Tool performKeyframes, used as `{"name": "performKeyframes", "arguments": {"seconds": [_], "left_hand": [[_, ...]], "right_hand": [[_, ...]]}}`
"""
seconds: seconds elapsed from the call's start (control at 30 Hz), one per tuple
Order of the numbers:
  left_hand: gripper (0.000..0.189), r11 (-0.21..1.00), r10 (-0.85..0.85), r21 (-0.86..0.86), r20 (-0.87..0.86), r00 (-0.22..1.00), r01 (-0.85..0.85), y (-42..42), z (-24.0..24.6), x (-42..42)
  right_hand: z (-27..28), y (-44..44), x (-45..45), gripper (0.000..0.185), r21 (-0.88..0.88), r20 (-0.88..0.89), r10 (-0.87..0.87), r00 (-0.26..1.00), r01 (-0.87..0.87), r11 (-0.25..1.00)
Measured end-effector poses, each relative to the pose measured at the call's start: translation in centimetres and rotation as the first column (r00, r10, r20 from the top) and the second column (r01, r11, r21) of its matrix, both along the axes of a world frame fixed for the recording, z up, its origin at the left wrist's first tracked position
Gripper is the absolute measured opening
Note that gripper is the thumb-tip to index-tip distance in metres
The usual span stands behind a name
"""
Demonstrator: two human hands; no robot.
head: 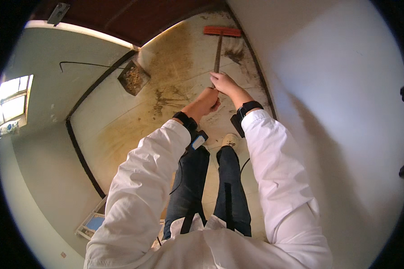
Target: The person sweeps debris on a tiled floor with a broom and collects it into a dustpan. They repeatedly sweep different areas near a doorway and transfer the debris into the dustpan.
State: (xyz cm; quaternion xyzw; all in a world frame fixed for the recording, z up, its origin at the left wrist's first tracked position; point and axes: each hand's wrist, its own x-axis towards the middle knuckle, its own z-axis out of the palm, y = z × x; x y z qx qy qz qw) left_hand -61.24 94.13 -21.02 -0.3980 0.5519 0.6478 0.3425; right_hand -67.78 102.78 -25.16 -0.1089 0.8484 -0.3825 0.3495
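My left hand (208, 101) is closed around the upper part of a long wooden handle. Just beyond it, my right hand (223, 82) grips the same handle (218, 55), which runs away from me to a broom's red head (222, 31). The broom head rests on the tiled floor (175, 74) near the foot of the right wall. Dark dirt smudges (235, 55) mark the floor beside the head, and more stains lie to the left of my hands. The end of the handle nearest me is hidden by my left hand.
A dustpan (133, 79) holding yellowish debris stands by the left wall, its thin bent handle (87, 63) pointing left. A dark red door (121, 16) is at the far end. Walls with dark skirting (84, 164) flank the floor. A white-framed item (92, 223) sits low at the left.
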Motion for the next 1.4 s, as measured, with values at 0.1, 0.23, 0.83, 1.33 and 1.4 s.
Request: {"name": "performKeyframes", "arguments": {"seconds": [0.1, 0.23, 0.83, 1.33, 1.4], "left_hand": [[0.028, 0.984, -0.179, -0.024, -0.025, 0.984, 0.178, -3.1, -0.4, 1.4], [0.027, 0.948, -0.309, -0.095, -0.048, 0.95, 0.303, -5.4, -2.1, 4.1], [0.036, 0.571, -0.805, -0.221, 0.039, 0.593, 0.79, -36.2, 8.3, 7.2], [0.04, -0.126, -0.992, -0.265, 0.026, -0.124, 0.956, -19.2, 5.8, -7.3], [0.043, -0.284, -0.959, -0.306, 0.066, -0.277, 0.909, -15.0, 3.3, -9.7]], "right_hand": [[0.0, -2.6, 0.5, 0.047, 0.104, 0.19, 0.061, 0.98, -0.082, 0.991], [-2.0, -7.9, 3.1, 0.058, 0.458, 0.176, 0.04, 0.984, -0.117, 0.881], [-0.9, -34.5, 13.4, 0.023, -0.228, 0.502, -0.615, 0.608, 0.779, 0.584], [-0.1, -17.5, 7.7, 0.044, -0.101, 0.657, -0.729, -0.192, 0.936, -0.338], [-2.5, -14.5, 5.8, 0.033, -0.08, 0.709, -0.635, -0.306, 0.86, -0.504]]}}
